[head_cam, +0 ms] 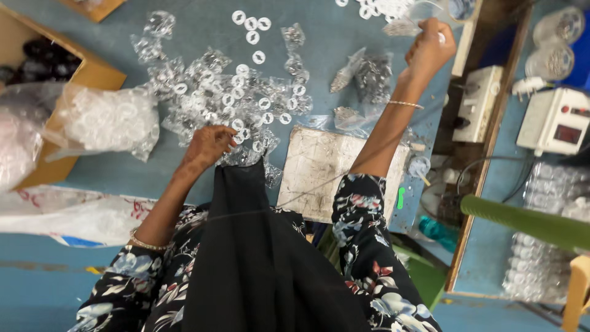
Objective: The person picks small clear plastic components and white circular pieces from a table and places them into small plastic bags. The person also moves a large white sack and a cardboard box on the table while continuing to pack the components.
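Note:
My left hand rests fingers-down on a heap of small clear plastic packets and white rings spread over the blue table. Its fingers close on a packet at the heap's near edge. My right hand is stretched far out to the right, fingers pinched on a small clear packet beside a clear container. A black cloth hangs down between my arms and hides the table's near edge.
A worn white board lies on the table between my arms. A bag of white rings sits beside a cardboard box at left. White electrical boxes and a machine stand right, near a green bar.

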A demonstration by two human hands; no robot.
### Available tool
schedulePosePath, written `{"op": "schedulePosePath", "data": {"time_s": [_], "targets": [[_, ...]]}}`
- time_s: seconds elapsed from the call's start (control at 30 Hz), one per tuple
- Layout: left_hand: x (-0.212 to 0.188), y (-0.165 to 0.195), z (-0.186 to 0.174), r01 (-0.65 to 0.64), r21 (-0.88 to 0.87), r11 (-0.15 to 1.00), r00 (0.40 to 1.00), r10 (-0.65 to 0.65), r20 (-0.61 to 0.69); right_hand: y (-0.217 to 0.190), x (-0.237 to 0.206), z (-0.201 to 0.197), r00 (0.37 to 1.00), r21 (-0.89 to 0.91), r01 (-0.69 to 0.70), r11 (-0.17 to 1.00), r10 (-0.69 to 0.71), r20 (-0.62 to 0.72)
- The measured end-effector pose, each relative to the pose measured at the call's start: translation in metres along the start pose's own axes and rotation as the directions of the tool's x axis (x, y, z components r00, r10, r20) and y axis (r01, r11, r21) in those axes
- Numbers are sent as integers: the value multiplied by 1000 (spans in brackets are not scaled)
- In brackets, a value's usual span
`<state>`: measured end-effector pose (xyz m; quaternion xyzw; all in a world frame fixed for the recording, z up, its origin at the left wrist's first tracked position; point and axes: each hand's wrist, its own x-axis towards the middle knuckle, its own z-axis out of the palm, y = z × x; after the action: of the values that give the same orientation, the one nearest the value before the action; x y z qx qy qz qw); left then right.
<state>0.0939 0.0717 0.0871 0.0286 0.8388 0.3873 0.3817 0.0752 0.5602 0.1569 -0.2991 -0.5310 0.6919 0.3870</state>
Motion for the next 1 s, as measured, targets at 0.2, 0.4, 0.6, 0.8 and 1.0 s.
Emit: {"op": "schedulePosePath", "data": {"time_s": [0.2,0.4,0.6,0.8,1.0], "targets": [[-38,-27,-1,-21,-6,1000,999,21,29,64,16,-3,973,-109,-179,978,159,-170],[-52,-40,-24,-28,15,1000,1000,28,-11,62,-3,-21,979,-415,-175,893,115,-166],[-54,-44,-38,-92,116,989,996,91,15,58,-48,-3,954,-881,281,381,-13,298],[-61,-47,-51,-70,105,992,997,69,21,70,-69,-24,955,-833,120,540,167,246],[-66,-57,-61,-53,41,998,998,52,32,55,-104,-62,861,-295,-430,853,486,151]]}}
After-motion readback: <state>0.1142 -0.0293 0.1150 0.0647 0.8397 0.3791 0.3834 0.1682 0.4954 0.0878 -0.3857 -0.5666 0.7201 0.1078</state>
